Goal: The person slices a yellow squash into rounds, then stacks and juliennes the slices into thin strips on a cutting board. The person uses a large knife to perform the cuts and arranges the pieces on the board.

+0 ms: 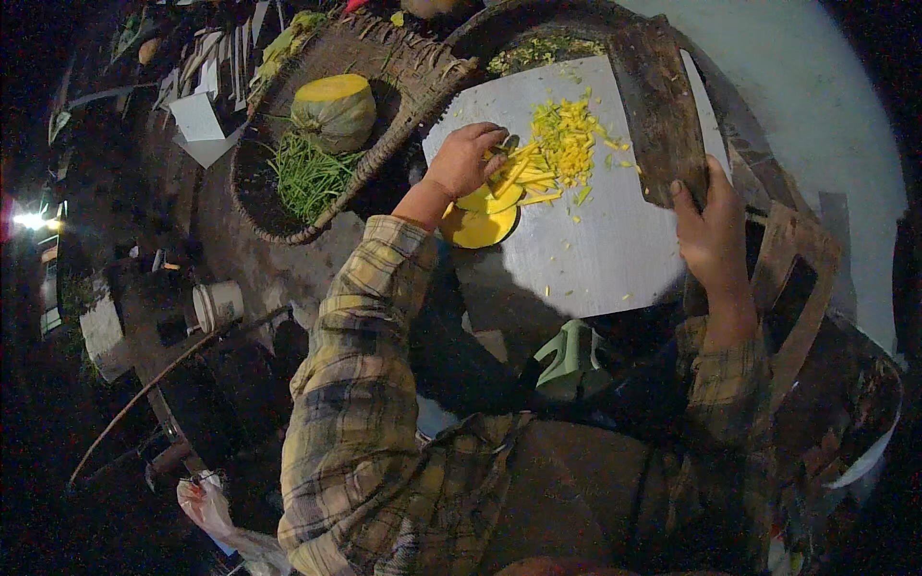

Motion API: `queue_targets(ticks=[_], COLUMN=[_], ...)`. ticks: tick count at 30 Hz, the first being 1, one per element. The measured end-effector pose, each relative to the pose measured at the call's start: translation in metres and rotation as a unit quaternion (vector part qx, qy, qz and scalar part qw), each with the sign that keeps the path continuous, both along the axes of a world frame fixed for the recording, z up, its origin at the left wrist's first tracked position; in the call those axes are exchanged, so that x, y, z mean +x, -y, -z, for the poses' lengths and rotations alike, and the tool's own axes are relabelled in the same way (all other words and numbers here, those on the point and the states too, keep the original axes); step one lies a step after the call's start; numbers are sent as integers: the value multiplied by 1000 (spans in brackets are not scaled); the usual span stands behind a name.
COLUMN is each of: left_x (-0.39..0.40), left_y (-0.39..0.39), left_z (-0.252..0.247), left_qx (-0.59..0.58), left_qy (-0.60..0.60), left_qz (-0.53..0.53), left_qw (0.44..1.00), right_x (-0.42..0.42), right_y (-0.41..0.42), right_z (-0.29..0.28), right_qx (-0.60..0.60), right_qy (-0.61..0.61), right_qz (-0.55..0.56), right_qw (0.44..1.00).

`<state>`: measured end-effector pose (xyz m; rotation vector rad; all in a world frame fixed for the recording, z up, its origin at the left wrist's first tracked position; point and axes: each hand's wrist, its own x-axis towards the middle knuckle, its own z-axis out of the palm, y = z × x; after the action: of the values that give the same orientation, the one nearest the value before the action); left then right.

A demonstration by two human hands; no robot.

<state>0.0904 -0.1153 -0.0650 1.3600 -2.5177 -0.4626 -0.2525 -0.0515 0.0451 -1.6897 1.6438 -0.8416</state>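
Note:
My left hand (464,160) curls over the ends of several yellow pumpkin strips (529,173), with thumb and fingertips against them. Round pumpkin slices (481,225) lie just below that hand. Diced pumpkin (565,140), mixed with green bits, is heaped at the middle of a pale cutting board (576,252). My right hand (713,230) grips the near end of a broad, dark rectangular slab (659,108). The slab lies across the board's right side; whether it is a wide blade or a wooden piece I cannot tell.
Left of the board, a woven basket (414,115) holds a cut pumpkin (338,119) and chopped green stems (313,176). Chopped greens (540,54) lie in a large round container behind the board. A green plastic object (573,360) sits near my lap; a white bucket (218,306) is farther left.

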Motion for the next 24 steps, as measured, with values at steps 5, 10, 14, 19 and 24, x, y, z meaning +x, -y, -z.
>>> queue_targets(ticks=[5, 10, 14, 19, 24], left_x=[-24, -50, -53, -62, -62], left_y=[-33, -49, -50, -51, -55], left_z=[1, 5, 21, 24, 25], left_qx=[-32, -24, -45, -71, -86], left_qy=[18, 109, 108, 87, 78], left_qz=[-8, -52, -69, -106, -127], left_qw=[999, 992, 991, 988, 985], right_x=[4, 7, 9, 17, 54], right_y=[-1, -1, -1, -6, -14], right_z=[6, 3, 5, 28, 51], right_qx=[14, 30, 27, 26, 69], right_qy=[-25, -10, -20, -80, -129], right_qz=[10, -1, -4, 10, -51], right_qw=[1000, 999, 999, 996, 988])
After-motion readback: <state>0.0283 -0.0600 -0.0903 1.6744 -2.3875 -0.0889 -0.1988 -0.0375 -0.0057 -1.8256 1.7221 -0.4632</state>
